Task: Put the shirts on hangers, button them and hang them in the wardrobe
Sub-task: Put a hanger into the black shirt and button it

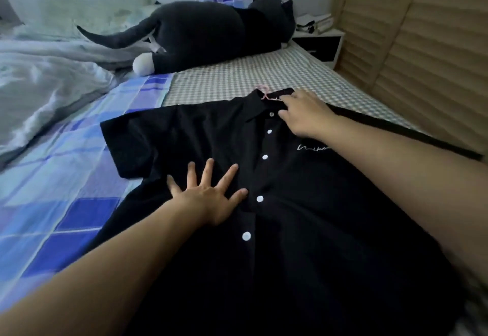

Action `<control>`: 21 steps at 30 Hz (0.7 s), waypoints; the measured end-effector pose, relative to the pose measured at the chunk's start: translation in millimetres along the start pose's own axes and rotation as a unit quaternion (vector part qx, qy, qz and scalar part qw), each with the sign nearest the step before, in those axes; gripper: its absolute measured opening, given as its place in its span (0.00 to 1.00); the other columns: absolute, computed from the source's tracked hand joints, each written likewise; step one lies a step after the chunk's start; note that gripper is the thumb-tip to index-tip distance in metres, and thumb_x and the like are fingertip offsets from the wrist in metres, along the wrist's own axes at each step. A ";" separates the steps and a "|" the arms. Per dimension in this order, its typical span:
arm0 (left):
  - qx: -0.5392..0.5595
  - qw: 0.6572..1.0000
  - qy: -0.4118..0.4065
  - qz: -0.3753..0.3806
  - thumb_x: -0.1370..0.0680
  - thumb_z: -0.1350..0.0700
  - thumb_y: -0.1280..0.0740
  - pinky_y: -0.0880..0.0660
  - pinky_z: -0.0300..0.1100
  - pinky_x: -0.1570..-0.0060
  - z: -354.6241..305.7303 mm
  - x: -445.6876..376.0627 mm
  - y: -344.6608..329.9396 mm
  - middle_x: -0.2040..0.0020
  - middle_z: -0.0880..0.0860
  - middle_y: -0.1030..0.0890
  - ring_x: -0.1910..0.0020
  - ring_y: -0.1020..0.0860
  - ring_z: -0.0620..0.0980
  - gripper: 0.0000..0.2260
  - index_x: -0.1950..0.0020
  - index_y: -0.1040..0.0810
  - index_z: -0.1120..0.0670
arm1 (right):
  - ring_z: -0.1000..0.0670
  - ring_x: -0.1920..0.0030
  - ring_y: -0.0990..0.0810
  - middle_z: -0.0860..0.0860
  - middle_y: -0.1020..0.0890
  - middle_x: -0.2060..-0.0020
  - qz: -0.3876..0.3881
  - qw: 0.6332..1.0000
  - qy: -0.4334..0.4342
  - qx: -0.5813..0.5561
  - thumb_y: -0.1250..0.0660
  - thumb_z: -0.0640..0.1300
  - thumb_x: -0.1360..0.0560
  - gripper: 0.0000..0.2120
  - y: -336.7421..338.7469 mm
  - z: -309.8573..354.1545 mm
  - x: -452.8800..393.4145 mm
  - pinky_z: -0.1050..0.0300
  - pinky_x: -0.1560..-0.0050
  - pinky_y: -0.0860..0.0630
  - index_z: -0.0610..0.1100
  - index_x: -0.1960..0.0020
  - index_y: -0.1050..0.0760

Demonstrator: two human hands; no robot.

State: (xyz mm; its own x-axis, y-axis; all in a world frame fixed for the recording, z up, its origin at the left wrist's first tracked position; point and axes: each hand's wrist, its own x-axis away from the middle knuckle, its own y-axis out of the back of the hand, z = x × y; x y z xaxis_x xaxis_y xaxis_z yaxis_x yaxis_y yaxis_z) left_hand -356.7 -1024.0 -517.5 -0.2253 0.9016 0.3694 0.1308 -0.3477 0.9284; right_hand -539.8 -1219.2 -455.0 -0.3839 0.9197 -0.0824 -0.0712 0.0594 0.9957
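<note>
A black short-sleeved shirt lies flat on the bed, collar away from me, its white buttons closed down the front. A pink hanger pokes out of the collar. My left hand presses flat on the shirt's left chest, fingers spread. At the collar lies my right hand, its fingertips on the fabric beside the hanger's neck; whether they pinch anything is hidden.
The bed has a checked sheet and a blue patchwork cover. A rumpled grey duvet lies at the left. A big dark plush cat sits beyond the shirt. Slatted wardrobe doors stand at the right, a nightstand behind.
</note>
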 end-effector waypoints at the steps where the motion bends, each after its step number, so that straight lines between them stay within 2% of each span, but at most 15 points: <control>1: 0.001 1.000 0.002 -0.003 0.22 0.26 0.57 0.64 0.75 0.29 0.0 3.0 2.6 0.18 0.47 0.68 0.20 0.68 0.60 0.30 0.24 0.67 0.28 | 0.39 0.26 0.36 0.43 0.33 0.26 0.003 1.000 0.024 -0.013 0.45 0.56 0.16 0.24 10.6 10.9 20.7 0.44 0.27 0.36 0.48 0.23 0.34; 4: 0.020 1.000 0.011 0.006 0.20 0.29 0.56 0.61 0.74 0.28 -8.6 30.8 11.9 0.17 0.49 0.65 0.19 0.65 0.62 0.29 0.21 0.64 0.31 | 0.41 0.31 0.31 0.46 0.27 0.31 0.007 0.996 0.059 -0.071 0.42 0.58 0.18 0.22 37.0 33.7 108.1 0.45 0.29 0.33 0.50 0.29 0.27; 6: 0.065 0.997 -0.018 0.031 0.19 0.31 0.54 0.60 0.71 0.26 -18.9 72.0 14.9 0.16 0.49 0.61 0.19 0.62 0.62 0.29 0.20 0.60 0.33 | 0.43 0.30 0.32 0.48 0.28 0.31 0.024 0.990 0.079 -0.111 0.39 0.61 0.21 0.24 44.7 41.9 180.8 0.48 0.27 0.35 0.51 0.29 0.27; 8: 0.103 0.992 -0.076 0.025 0.21 0.28 0.51 0.60 0.68 0.24 -24.1 129.1 3.5 0.16 0.47 0.59 0.18 0.61 0.60 0.32 0.20 0.57 0.32 | 0.45 0.25 0.40 0.49 0.36 0.25 0.067 0.989 0.078 -0.108 0.36 0.64 0.24 0.31 41.2 43.3 254.0 0.50 0.23 0.41 0.53 0.25 0.32; 10: 0.079 0.990 -0.120 -0.002 0.23 0.27 0.47 0.61 0.66 0.23 -22.3 194.7 -21.5 0.17 0.47 0.61 0.18 0.63 0.58 0.37 0.19 0.60 0.34 | 0.43 0.21 0.50 0.48 0.48 0.20 0.075 0.994 0.059 -0.056 0.34 0.65 0.25 0.36 27.4 34.5 315.0 0.45 0.21 0.45 0.54 0.22 0.37; 11: 0.049 0.990 -0.132 -0.015 0.23 0.28 0.45 0.62 0.66 0.23 -19.5 222.9 -36.4 0.17 0.48 0.63 0.19 0.65 0.59 0.40 0.19 0.63 0.36 | 0.42 0.20 0.51 0.46 0.49 0.20 0.045 0.997 0.052 -0.031 0.32 0.62 0.25 0.34 22.1 29.7 339.0 0.42 0.21 0.44 0.53 0.23 0.35; 13: -0.002 0.990 -0.138 -0.032 0.22 0.33 0.41 0.62 0.67 0.24 -12.9 258.6 -63.2 0.18 0.50 0.66 0.20 0.67 0.60 0.41 0.19 0.64 0.39 | 0.38 0.24 0.41 0.42 0.38 0.24 -0.082 0.995 0.055 0.004 0.27 0.52 0.25 0.24 16.3 22.8 374.8 0.39 0.26 0.36 0.47 0.31 0.24; 14: 0.007 0.989 -0.138 -0.053 0.22 0.37 0.40 0.59 0.67 0.23 -10.3 268.0 -73.7 0.18 0.52 0.62 0.19 0.64 0.61 0.38 0.19 0.58 0.41 | 0.38 0.29 0.34 0.41 0.30 0.30 -0.148 0.987 0.065 0.009 0.26 0.47 0.26 0.18 15.5 22.8 388.2 0.39 0.31 0.30 0.44 0.38 0.20; 15: 0.042 0.985 -0.141 -0.093 0.23 0.41 0.39 0.52 0.67 0.23 -7.8 274.5 -80.7 0.19 0.55 0.52 0.19 0.55 0.62 0.32 0.21 0.47 0.45 | 0.40 0.36 0.28 0.42 0.25 0.37 -0.196 0.977 0.088 -0.001 0.26 0.46 0.26 0.14 14.9 27.3 401.5 0.42 0.37 0.25 0.42 0.42 0.18; 16: 0.087 0.973 -0.145 -0.156 0.25 0.45 0.39 0.40 0.66 0.26 -5.0 277.5 -85.0 0.26 0.56 0.38 0.24 0.41 0.63 0.25 0.30 0.35 0.50 | 0.43 0.43 0.26 0.45 0.24 0.44 -0.208 0.971 0.115 -0.014 0.27 0.49 0.25 0.15 15.1 35.6 414.1 0.45 0.44 0.24 0.41 0.44 0.19; 17: 0.120 0.955 -0.150 -0.228 0.28 0.48 0.39 0.29 0.63 0.35 -1.8 277.6 -90.1 0.38 0.56 0.29 0.36 0.30 0.62 0.18 0.41 0.28 0.53 | 0.45 0.47 0.26 0.48 0.24 0.47 -0.183 0.975 0.125 -0.020 0.29 0.54 0.24 0.19 13.4 46.1 424.4 0.48 0.48 0.24 0.41 0.41 0.20; 18: 0.144 0.937 -0.149 -0.281 0.30 0.49 0.40 0.24 0.59 0.45 1.1 278.9 -93.8 0.49 0.54 0.27 0.47 0.27 0.59 0.13 0.49 0.26 0.54 | 0.47 0.48 0.27 0.49 0.25 0.47 -0.138 0.983 0.118 -0.014 0.32 0.58 0.24 0.24 9.9 56.1 431.6 0.50 0.48 0.25 0.42 0.36 0.23; 19: 0.154 0.928 -0.147 -0.306 0.30 0.49 0.41 0.24 0.55 0.51 2.9 280.5 -97.5 0.55 0.52 0.27 0.54 0.27 0.57 0.11 0.54 0.25 0.53 | 0.47 0.46 0.27 0.50 0.26 0.44 -0.096 0.991 0.095 -0.007 0.34 0.60 0.24 0.29 6.0 64.0 434.7 0.51 0.46 0.25 0.42 0.30 0.28; 21: 0.154 0.937 -0.137 -0.281 0.26 0.44 0.43 0.28 0.52 0.49 1.2 288.2 -96.9 0.60 0.47 0.26 0.54 0.26 0.54 0.14 0.58 0.23 0.51 | 0.47 0.40 0.26 0.49 0.26 0.39 -0.044 0.998 0.009 -0.042 0.36 0.56 0.21 0.30 4.3 69.1 427.8 0.52 0.41 0.25 0.43 0.24 0.34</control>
State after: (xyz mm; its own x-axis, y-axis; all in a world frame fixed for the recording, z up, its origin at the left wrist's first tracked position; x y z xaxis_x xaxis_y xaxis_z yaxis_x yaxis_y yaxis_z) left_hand -433.1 -730.2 -501.1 -0.0902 0.9670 -0.2381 0.3476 0.2546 0.9024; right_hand -640.6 -798.6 -483.0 -0.3892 0.9052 -0.1706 -0.1827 0.1056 0.9775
